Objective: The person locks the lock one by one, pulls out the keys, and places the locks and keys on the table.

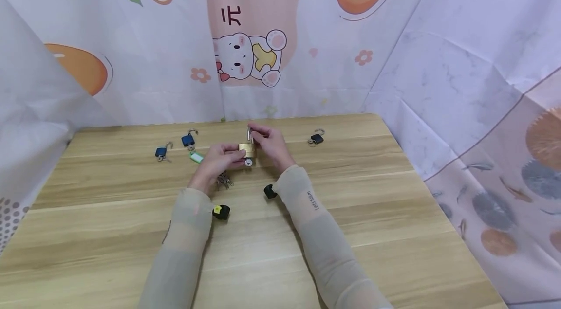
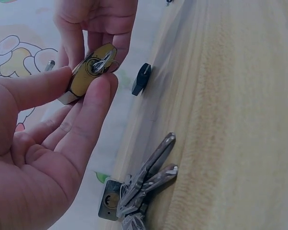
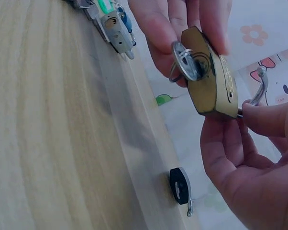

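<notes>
A brass padlock (image 1: pixel 247 150) is held up above the table between both hands. The left hand (image 1: pixel 219 159) pinches its body between thumb and fingers. With thumb and fingers the right hand (image 1: pixel 271 143) grips the silver shackle (image 1: pixel 250 135), which stands swung open in the right wrist view. A key (image 3: pixel 186 61) with a ring sits in the keyhole on the padlock's underside. Below the left hand, a bunch of keys (image 1: pixel 225 180) lies on the table, partly hidden by that hand.
Two blue padlocks (image 1: pixel 161 152) (image 1: pixel 188 140) with open shackles lie at the back left, a green tag (image 1: pixel 196 157) beside one. A black padlock (image 1: pixel 317 138) lies at the back right. Black wrist devices (image 1: pixel 221 211) (image 1: pixel 270 191) sit at both wrists. A printed curtain (image 1: pixel 175 56) hangs behind the table.
</notes>
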`<action>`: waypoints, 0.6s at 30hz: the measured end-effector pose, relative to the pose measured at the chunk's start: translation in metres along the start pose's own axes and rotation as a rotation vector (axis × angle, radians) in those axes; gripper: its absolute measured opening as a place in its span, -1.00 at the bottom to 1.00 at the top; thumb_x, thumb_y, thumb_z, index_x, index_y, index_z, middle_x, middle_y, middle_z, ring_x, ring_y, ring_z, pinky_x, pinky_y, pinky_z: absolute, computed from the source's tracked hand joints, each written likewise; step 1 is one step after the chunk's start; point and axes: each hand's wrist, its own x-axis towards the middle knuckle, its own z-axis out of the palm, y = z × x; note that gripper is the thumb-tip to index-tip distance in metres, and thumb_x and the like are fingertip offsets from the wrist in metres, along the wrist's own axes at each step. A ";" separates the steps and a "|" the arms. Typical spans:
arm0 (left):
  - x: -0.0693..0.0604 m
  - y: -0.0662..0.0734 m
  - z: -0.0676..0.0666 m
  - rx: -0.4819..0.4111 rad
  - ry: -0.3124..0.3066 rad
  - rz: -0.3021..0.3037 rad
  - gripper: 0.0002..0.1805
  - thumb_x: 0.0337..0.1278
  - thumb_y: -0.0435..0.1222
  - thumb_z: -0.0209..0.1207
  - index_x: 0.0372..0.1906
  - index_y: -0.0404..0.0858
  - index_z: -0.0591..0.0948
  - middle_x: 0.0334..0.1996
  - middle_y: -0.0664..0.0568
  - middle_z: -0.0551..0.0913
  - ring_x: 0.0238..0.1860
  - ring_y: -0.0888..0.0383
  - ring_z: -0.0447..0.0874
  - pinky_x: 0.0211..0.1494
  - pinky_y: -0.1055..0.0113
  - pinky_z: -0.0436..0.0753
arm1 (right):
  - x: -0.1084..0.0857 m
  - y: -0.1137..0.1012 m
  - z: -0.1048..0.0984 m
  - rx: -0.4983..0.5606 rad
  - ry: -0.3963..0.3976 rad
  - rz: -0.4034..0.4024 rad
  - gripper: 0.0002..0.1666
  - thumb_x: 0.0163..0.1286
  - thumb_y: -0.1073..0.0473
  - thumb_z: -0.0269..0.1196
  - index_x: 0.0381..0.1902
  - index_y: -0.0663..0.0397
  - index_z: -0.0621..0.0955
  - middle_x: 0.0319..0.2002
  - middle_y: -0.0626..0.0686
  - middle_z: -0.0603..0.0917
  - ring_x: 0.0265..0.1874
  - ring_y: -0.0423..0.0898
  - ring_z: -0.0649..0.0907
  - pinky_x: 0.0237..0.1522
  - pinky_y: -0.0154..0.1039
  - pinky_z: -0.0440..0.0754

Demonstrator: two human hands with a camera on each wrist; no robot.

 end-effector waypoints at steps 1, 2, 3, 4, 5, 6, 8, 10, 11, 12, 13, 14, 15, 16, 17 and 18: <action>0.000 0.000 0.000 -0.003 0.000 -0.004 -0.56 0.41 -0.43 0.20 0.25 -0.59 0.46 0.17 -0.39 0.55 -0.13 0.10 0.76 0.14 0.19 0.65 | 0.000 -0.001 0.001 -0.006 0.000 -0.001 -0.64 0.53 0.27 0.20 0.23 0.09 0.65 0.17 0.09 0.68 -0.04 -0.12 0.67 -0.05 -0.27 0.67; 0.000 0.000 -0.001 -0.004 0.000 -0.005 -0.57 0.40 -0.42 0.21 0.24 -0.59 0.47 0.16 -0.39 0.56 -0.14 0.10 0.77 0.14 0.17 0.65 | 0.000 -0.001 0.002 -0.013 0.000 -0.002 -0.64 0.53 0.27 0.20 0.23 0.09 0.66 0.16 0.07 0.69 -0.05 -0.13 0.67 -0.06 -0.28 0.67; 0.000 0.000 -0.001 -0.006 -0.003 -0.005 -0.57 0.39 -0.42 0.21 0.23 -0.59 0.48 0.15 -0.39 0.57 -0.15 0.10 0.78 0.14 0.16 0.65 | -0.001 -0.002 0.002 -0.016 0.001 -0.004 -0.64 0.53 0.27 0.20 0.23 0.09 0.66 0.15 0.07 0.69 -0.05 -0.13 0.67 -0.08 -0.29 0.68; 0.000 0.000 -0.001 -0.005 -0.005 -0.005 -0.56 0.39 -0.41 0.22 0.23 -0.59 0.48 0.15 -0.40 0.57 -0.15 0.10 0.78 0.14 0.16 0.65 | -0.001 -0.002 0.002 -0.020 0.003 -0.007 -0.65 0.53 0.27 0.20 0.22 0.09 0.66 0.14 0.07 0.70 -0.06 -0.13 0.67 -0.09 -0.30 0.68; 0.000 -0.001 -0.001 -0.003 -0.006 -0.006 -0.56 0.39 -0.41 0.22 0.23 -0.59 0.48 0.15 -0.40 0.57 -0.15 0.09 0.78 0.14 0.16 0.65 | -0.001 -0.002 0.002 -0.024 0.002 -0.010 -0.64 0.53 0.27 0.20 0.23 0.11 0.66 0.13 0.07 0.70 -0.07 -0.13 0.67 -0.10 -0.30 0.68; 0.000 -0.001 -0.001 0.001 -0.004 -0.008 -0.56 0.39 -0.40 0.23 0.24 -0.59 0.48 0.15 -0.40 0.57 -0.14 0.08 0.78 0.13 0.17 0.66 | -0.001 -0.002 0.002 -0.028 -0.001 -0.015 -0.64 0.53 0.28 0.20 0.23 0.13 0.65 0.13 0.08 0.70 -0.07 -0.12 0.67 -0.10 -0.29 0.68; 0.000 -0.002 -0.002 0.012 0.003 -0.009 -0.54 0.40 -0.39 0.22 0.25 -0.58 0.47 0.16 -0.39 0.57 -0.13 0.08 0.78 0.10 0.21 0.67 | -0.001 -0.002 0.003 -0.039 -0.006 -0.025 -0.64 0.53 0.27 0.20 0.23 0.15 0.65 0.13 0.08 0.70 -0.07 -0.12 0.68 -0.10 -0.29 0.69; 0.000 -0.002 -0.003 0.025 0.015 -0.012 -0.51 0.41 -0.37 0.22 0.28 -0.58 0.45 0.17 -0.38 0.55 -0.12 0.08 0.77 0.08 0.24 0.68 | -0.001 -0.002 0.003 -0.054 -0.012 -0.034 -0.64 0.53 0.27 0.21 0.23 0.15 0.65 0.13 0.08 0.70 -0.08 -0.11 0.68 -0.10 -0.28 0.70; 0.000 -0.002 -0.004 0.027 0.019 -0.015 -0.51 0.41 -0.36 0.22 0.29 -0.58 0.44 0.18 -0.38 0.55 -0.11 0.08 0.77 0.07 0.25 0.68 | -0.001 -0.001 0.004 -0.060 -0.014 -0.038 -0.64 0.53 0.26 0.21 0.23 0.14 0.65 0.13 0.08 0.70 -0.08 -0.11 0.68 -0.09 -0.28 0.70; -0.001 -0.001 -0.004 0.027 0.023 -0.019 -0.50 0.41 -0.36 0.22 0.30 -0.57 0.44 0.19 -0.37 0.54 -0.11 0.08 0.77 0.07 0.26 0.68 | -0.001 -0.001 0.004 -0.059 -0.011 -0.039 -0.65 0.53 0.26 0.21 0.22 0.13 0.66 0.12 0.07 0.71 -0.08 -0.11 0.69 -0.09 -0.28 0.70; -0.001 -0.001 -0.004 0.025 0.025 -0.020 -0.49 0.41 -0.35 0.22 0.31 -0.57 0.43 0.19 -0.37 0.53 -0.10 0.09 0.76 0.08 0.27 0.68 | 0.000 -0.001 0.004 -0.058 -0.007 -0.041 -0.65 0.53 0.26 0.22 0.21 0.11 0.67 0.12 0.07 0.71 -0.08 -0.11 0.69 -0.09 -0.28 0.70; -0.001 -0.001 -0.004 0.021 0.026 -0.023 -0.48 0.41 -0.35 0.22 0.32 -0.57 0.41 0.20 -0.37 0.52 -0.10 0.09 0.76 0.08 0.27 0.68 | 0.000 0.000 0.004 -0.052 -0.004 -0.040 -0.66 0.53 0.26 0.22 0.20 0.10 0.67 0.11 0.06 0.71 -0.07 -0.09 0.70 -0.09 -0.27 0.70; -0.001 0.000 -0.004 0.019 0.027 -0.027 -0.47 0.41 -0.34 0.22 0.33 -0.57 0.40 0.21 -0.37 0.52 -0.09 0.10 0.76 0.09 0.27 0.67 | 0.000 0.000 0.004 -0.047 0.001 -0.038 -0.66 0.53 0.25 0.22 0.20 0.09 0.68 0.11 0.05 0.71 -0.08 -0.09 0.70 -0.09 -0.27 0.71; -0.001 0.000 -0.005 0.017 0.027 -0.031 -0.47 0.41 -0.34 0.22 0.32 -0.56 0.41 0.21 -0.36 0.52 -0.09 0.11 0.75 0.11 0.25 0.66 | 0.000 0.000 0.004 -0.044 0.006 -0.040 -0.67 0.52 0.25 0.23 0.19 0.08 0.68 0.10 0.05 0.72 -0.09 -0.09 0.71 -0.09 -0.27 0.71; -0.001 0.001 -0.005 0.015 0.029 -0.035 -0.47 0.41 -0.34 0.22 0.32 -0.56 0.42 0.21 -0.35 0.52 -0.09 0.11 0.75 0.12 0.24 0.66 | 0.000 -0.001 0.005 -0.040 0.008 -0.045 -0.67 0.52 0.24 0.23 0.18 0.08 0.69 0.10 0.04 0.72 -0.09 -0.07 0.71 -0.08 -0.26 0.71; -0.001 0.001 -0.005 0.018 0.033 -0.036 -0.47 0.41 -0.33 0.23 0.32 -0.55 0.42 0.20 -0.34 0.52 -0.10 0.12 0.75 0.13 0.24 0.66 | 0.000 -0.001 0.005 -0.037 0.006 -0.053 -0.67 0.52 0.24 0.23 0.18 0.10 0.69 0.10 0.05 0.72 -0.08 -0.05 0.71 -0.07 -0.25 0.71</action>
